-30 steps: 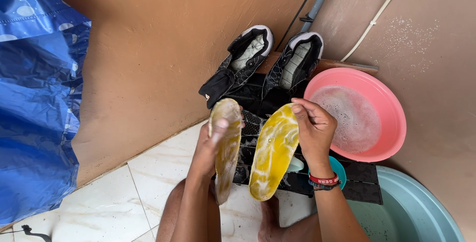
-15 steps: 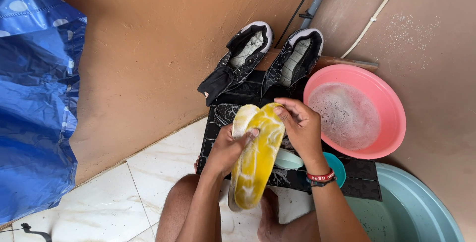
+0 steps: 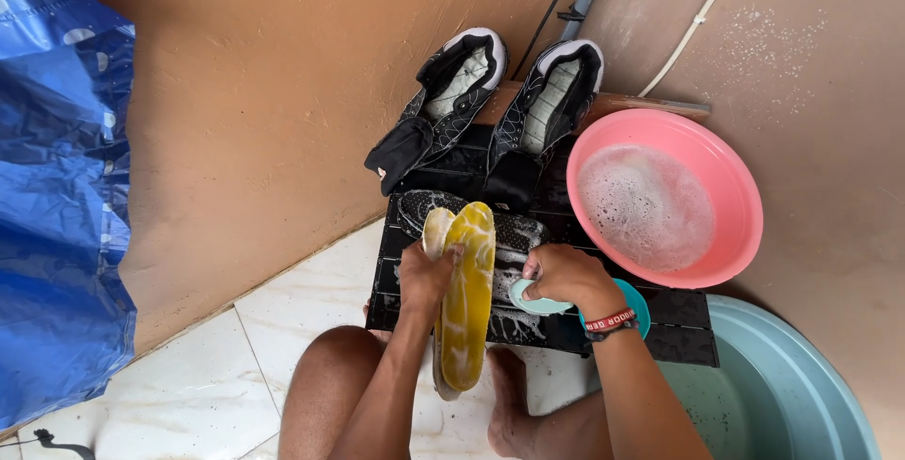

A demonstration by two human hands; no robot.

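Insoles (image 3: pixel 467 300) yellow, soapy, gripped upright in left hand (image 3: pixel 424 276), right hand (image 3: pixel 566 276) closed on teal brush (image 3: pixel 537 302) just beside, pink basin (image 3: pixel 735 187) nr.

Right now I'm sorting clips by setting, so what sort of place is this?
Probably a home washing corner, maybe a yard or bathroom. A round pink plastic basin of sudsy water sits by a bare tan plaster wall, and the left hand holds soapy yellow foam insoles over a white tiled floor.

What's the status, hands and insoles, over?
Left hand grips both soapy yellow insoles upright over the black mat. Right hand on a pale green scrub brush, apart from the insoles. Nothing between them.
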